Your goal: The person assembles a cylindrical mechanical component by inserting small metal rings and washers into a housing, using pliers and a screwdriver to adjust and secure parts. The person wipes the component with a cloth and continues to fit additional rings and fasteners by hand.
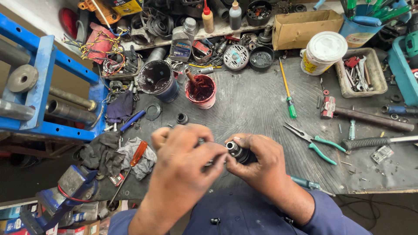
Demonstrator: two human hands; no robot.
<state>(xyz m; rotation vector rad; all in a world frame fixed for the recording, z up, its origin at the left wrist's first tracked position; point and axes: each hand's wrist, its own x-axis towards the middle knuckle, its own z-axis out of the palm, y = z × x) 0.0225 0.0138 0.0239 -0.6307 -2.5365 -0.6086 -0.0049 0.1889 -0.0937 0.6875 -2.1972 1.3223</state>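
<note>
My right hand (261, 159) grips a small dark cylindrical metal part (237, 151) with a shiny round end that points left. My left hand (185, 159) is closed around the part's left end, its fingertips touching the shiny tip. Both hands hover over the near edge of a dark ribbed rubber mat (257, 104) on the workbench. What my left fingers pinch, if anything, is hidden.
A red tub of grease (201, 91) and a dark tub (157, 79) stand behind my hands. Green-handled pliers (318, 143), a green screwdriver (287, 91), a hammer (370, 118), an orange screwdriver (133, 163) on rags, a blue vise (65, 191) and a blue press frame (43, 78) surround me.
</note>
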